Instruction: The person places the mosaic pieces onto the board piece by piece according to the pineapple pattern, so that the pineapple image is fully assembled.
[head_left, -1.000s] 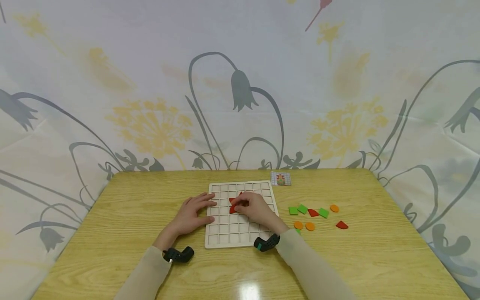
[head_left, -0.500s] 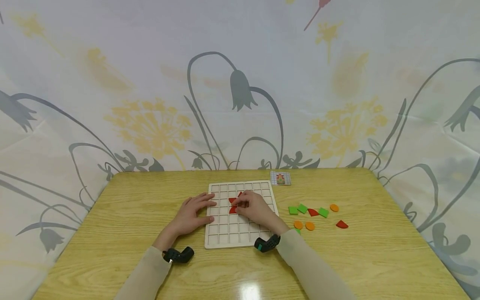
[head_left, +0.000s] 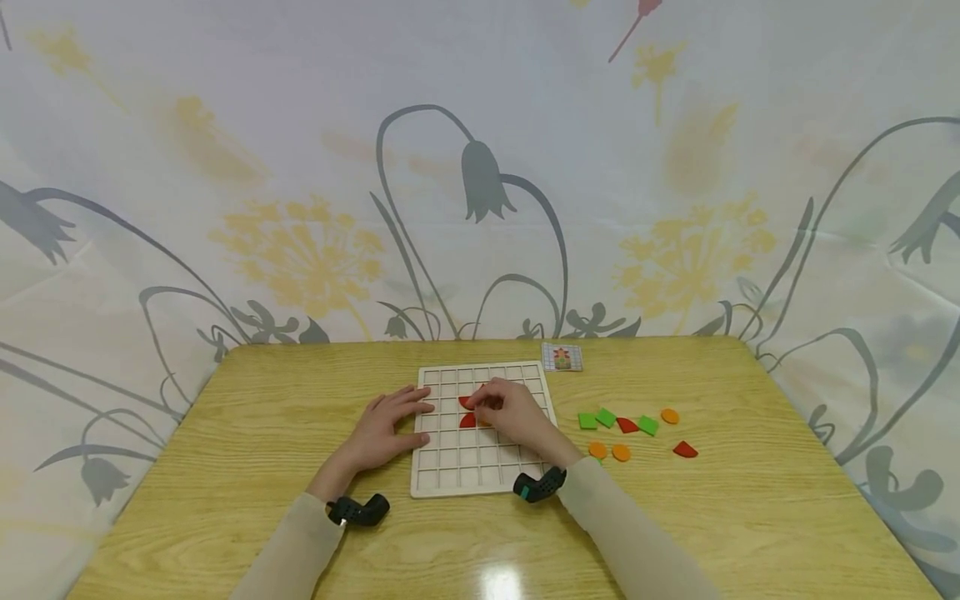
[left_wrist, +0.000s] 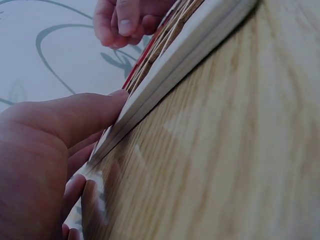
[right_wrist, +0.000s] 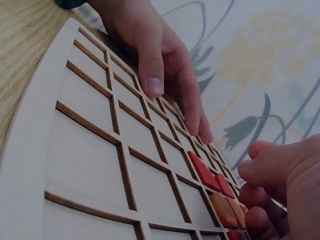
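A pale wooden grid board (head_left: 447,477) lies on the table. My left hand (head_left: 381,431) rests spread along its left edge, with the thumb and fingers on the rim; the left wrist view shows the thumb pressing the edge. Over the middle of the board, my right hand (head_left: 519,415) hovers with bent fingers and no piece visible between them. Just under its fingertips, red pieces (right_wrist: 202,171) and an orange piece (right_wrist: 223,210) sit in the grid cells. In the head view, a lower red quarter piece (head_left: 468,421) shows beside the right fingers, which partly hide the cluster.
Right of the board lie loose green squares (head_left: 587,421), orange discs (head_left: 621,452) and red quarter pieces (head_left: 685,450). A small printed pattern card (head_left: 562,357) is at the board's back right corner. A patterned cloth (head_left: 480,250) stands behind the table.
The right hand has lifted slightly and shifted a little right, and an orange piece now shows beside the lower red one. My left hand has stayed put.
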